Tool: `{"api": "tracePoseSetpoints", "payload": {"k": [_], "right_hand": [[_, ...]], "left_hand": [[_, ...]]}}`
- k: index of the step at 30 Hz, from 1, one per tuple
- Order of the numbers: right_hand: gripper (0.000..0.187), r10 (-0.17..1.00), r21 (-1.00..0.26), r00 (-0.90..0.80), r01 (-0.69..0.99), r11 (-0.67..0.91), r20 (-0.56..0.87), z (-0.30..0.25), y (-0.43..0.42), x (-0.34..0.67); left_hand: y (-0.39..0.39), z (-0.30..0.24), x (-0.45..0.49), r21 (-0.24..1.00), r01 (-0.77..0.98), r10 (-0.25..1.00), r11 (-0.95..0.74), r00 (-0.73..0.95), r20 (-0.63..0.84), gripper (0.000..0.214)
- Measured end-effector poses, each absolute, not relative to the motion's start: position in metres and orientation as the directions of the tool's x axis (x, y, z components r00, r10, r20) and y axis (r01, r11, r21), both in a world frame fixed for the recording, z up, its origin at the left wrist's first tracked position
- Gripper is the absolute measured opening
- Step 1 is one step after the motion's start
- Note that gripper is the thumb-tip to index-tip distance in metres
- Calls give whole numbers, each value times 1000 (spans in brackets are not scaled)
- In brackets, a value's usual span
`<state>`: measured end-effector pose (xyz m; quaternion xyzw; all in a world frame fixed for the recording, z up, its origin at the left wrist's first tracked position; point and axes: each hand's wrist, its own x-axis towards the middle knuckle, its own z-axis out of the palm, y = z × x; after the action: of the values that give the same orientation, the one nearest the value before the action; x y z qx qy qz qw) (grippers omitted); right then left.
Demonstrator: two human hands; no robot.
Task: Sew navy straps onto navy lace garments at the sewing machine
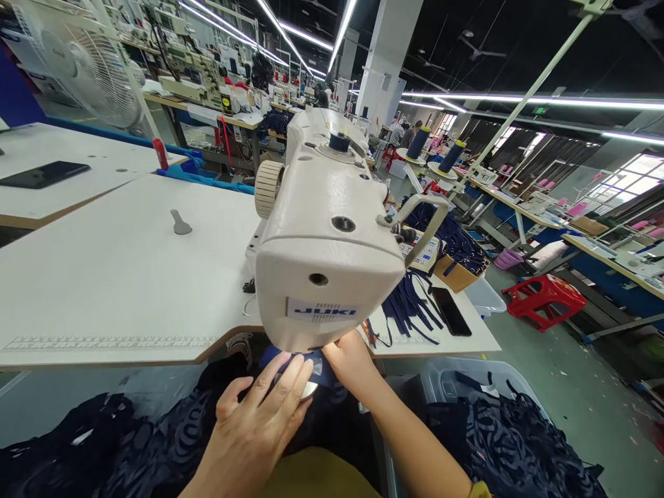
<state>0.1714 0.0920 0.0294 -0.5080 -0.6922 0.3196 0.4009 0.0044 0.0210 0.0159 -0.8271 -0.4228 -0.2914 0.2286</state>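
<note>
Navy fabric (326, 371) sits under head of JUKI sewing machine (332, 277), at front edge of counter (129, 277). Left hand (254, 422) open, fingers spread over fabric; right hand (353, 363) just beside, fingertips hidden (grip: cannot tell). Best handling, likely: light, even pressure, cloth smooth, fingertips clear of stitching.

Off-white machine (332, 228), blue lettering (325, 311), navy cloth (324, 372) below, navy swirl-patterned pile (505, 436) near right, white tabletop (124, 270), red stool (544, 296).
</note>
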Motion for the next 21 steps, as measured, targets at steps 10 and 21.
{"api": "tracePoseSetpoints", "payload": {"k": [10,21], "right_hand": [[12,938,-824,-254,459,332,237,24,105,172],[17,937,-774,-273,536,337,219,20,106,172]], "left_hand": [[21,18,7,-118,867,594,-485,425,683,35],[20,16,13,-68,863,600,-501,403,691,34]]}}
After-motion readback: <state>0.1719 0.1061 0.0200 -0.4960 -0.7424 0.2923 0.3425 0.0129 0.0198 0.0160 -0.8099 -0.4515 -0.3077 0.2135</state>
